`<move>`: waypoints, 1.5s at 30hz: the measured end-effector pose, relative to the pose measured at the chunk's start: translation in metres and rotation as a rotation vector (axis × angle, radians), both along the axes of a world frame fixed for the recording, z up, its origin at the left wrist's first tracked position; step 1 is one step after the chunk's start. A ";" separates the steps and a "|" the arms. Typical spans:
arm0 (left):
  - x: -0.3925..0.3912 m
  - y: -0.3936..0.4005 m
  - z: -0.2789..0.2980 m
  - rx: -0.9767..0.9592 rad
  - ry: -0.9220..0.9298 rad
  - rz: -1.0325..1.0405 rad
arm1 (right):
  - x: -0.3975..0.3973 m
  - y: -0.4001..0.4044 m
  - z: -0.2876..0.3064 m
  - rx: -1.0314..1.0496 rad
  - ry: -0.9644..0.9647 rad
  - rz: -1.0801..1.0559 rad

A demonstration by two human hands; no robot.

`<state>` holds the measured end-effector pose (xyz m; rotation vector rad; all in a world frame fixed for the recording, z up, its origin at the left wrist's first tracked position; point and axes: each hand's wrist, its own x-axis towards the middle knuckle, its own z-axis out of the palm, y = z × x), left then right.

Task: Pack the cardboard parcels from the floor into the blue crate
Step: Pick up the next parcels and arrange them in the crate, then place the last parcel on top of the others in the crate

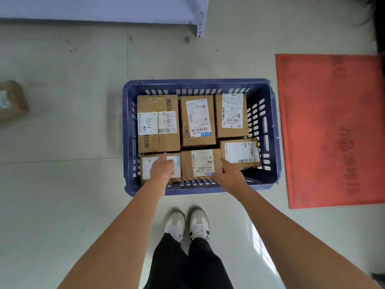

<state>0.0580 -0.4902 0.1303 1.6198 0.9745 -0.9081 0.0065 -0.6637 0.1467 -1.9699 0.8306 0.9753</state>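
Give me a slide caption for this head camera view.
Both hands settle parcels in the blue crate; one parcel remains on the floor.

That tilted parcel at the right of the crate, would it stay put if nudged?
Probably not. The tilted parcel sits higher than its neighbours, one edge propped, so a push from the right hand would likely drop it flat. Its straight cardboard edges suggest it is stiff. Its weight cannot be judged.

Both forearms were bare, no sleeves in view. Left hand and right hand wore no gloves. Black trousers, loose at the hem. White lace-up sneakers with grey toe caps and a dark side stripe.
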 end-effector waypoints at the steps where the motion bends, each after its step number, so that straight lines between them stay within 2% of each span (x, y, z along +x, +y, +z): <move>1: 0.007 0.004 0.009 -0.007 -0.019 0.026 | 0.006 -0.001 0.006 0.004 -0.016 -0.017; 6: 0.044 0.039 0.055 0.098 -0.300 0.027 | 0.055 0.031 0.037 0.146 -0.106 -0.214; 8: 0.062 0.065 0.070 0.152 -0.359 0.067 | 0.079 0.062 0.043 0.211 -0.142 -0.255; 13: 0.104 0.165 0.079 0.173 -0.375 0.106 | 0.138 0.176 0.052 0.306 -0.166 -0.140; 17: 0.137 0.272 0.067 0.151 -0.350 0.132 | 0.180 0.290 0.044 0.289 -0.164 -0.080; 23: 0.181 0.448 0.029 0.210 -0.278 0.117 | 0.239 0.457 0.004 0.324 -0.102 -0.120; 27: 0.201 0.543 0.005 0.231 -0.254 0.062 | 0.268 0.539 -0.034 0.314 -0.084 -0.104; 30: 0.216 0.598 -0.029 0.259 -0.218 0.096 | 0.285 0.586 -0.065 0.317 -0.074 -0.095; 36: 0.239 0.663 -0.111 0.320 -0.175 0.191 | 0.325 0.647 -0.144 0.339 -0.091 -0.018; 42: 0.280 0.693 -0.200 0.427 -0.278 0.202 | 0.373 0.682 -0.228 0.295 -0.107 0.115; 45: 0.304 0.701 -0.239 0.386 -0.270 0.270 | 0.387 0.691 -0.256 0.317 -0.112 0.139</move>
